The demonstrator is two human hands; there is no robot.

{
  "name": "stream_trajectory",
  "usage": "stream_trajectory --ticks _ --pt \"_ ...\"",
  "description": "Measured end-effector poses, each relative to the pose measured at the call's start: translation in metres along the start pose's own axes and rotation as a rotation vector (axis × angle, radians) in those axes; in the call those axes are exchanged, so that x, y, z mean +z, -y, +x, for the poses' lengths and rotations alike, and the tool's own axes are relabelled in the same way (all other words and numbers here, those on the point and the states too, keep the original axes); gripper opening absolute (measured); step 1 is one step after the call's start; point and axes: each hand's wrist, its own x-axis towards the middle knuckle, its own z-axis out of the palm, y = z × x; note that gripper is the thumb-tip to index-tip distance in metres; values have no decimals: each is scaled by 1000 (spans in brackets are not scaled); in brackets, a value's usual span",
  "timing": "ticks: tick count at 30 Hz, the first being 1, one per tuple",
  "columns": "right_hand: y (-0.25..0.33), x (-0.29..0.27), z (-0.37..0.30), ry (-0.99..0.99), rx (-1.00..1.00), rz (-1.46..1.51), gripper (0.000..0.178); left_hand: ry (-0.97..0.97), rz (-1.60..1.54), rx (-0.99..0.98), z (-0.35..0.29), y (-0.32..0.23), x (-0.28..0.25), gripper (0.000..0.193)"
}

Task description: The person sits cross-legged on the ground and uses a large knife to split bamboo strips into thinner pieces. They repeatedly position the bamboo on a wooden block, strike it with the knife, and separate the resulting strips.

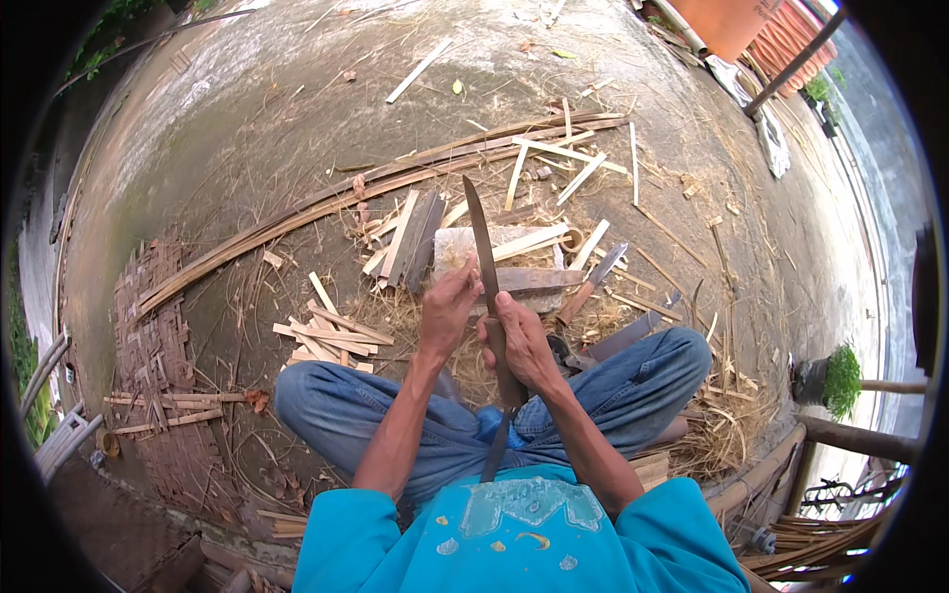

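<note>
A long knife point(480, 222) points away from me, its dark blade up and its handle running down toward my lap. My right hand point(524, 341) is wrapped around it near the base of the blade. Close to the left side of the blade, my left hand point(451, 304) is closed in a pinch; whatever is between its fingers is hidden. Just beyond my hands lies a pale block point(456, 247) with a light split strip point(532, 243) and a flat brownish piece point(539, 280) across it. Right of the block rests a second knife point(593, 284) with a wooden handle.
Bundled long strips point(326, 203) curve across the ground beyond the block. Short pale slats point(331, 334) are piled left of my knee, and dark slats point(423, 240) lean beside the block. Another broad blade point(633, 331) lies by my right knee. Shavings and a torn woven mat point(163, 346) cover the ground.
</note>
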Motion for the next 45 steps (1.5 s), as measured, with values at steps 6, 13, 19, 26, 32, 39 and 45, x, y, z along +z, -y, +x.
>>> stream_trajectory --ticks 6,13,19,26,32,39,45 --pt "1 0 -1 27 -13 -49 54 25 -16 -54 -2 5 -2 48" --pt "3 1 -2 -12 7 -27 53 30 -77 -73 -2 4 1 48" --pt "1 -1 0 7 11 -36 51 47 -123 -128 -2 5 0 47" --pt "1 0 0 -1 -13 -59 55 45 -117 -124 -2 3 0 46" --pt "1 -2 -1 5 3 -43 51 46 -104 -118 -1 -2 -1 45" --pt "1 -1 0 -5 7 -75 49 36 -130 -115 -1 0 1 45" --pt "2 0 2 -11 -22 -226 47 35 -108 -58 0 4 1 45"
